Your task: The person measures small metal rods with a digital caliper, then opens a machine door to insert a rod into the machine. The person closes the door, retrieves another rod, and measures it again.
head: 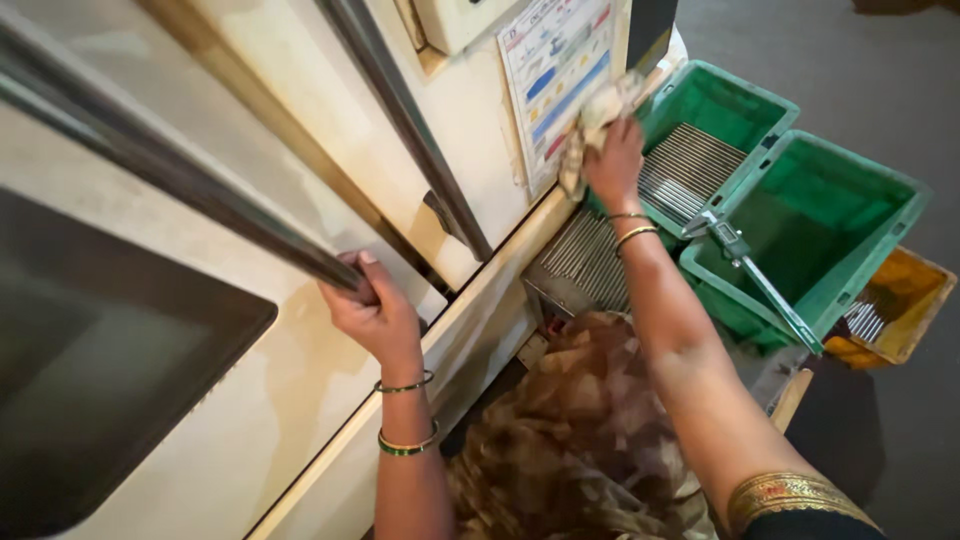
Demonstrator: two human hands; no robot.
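Two hands engaged: left hand (pixel 372 310) clenched on the machine's long metal handle (pixel 200 195); right hand (pixel 612 160) gripping a cloth (pixel 590 120), pressed on the cream panel beside a chart (pixel 555 70); wiping appears underway, smudges remaining on lower panel

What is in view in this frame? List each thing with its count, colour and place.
machine panel: one, cream, fills the left
handle bar: one, dark metal, running diagonally across the panel
window: one, dark, lower left
printed chart: one, white with coloured bands, on the panel at top centre
green crates: two, right of the panel; the nearer to the panel holds metal rods
caliper: one, metal, lying across a crate rim
yellow tray: one, far right
cloth: one, pale, against the chart
bangles: several, green and gold, both wrists
left hand: gripping the handle bar
right hand: pressing the cloth
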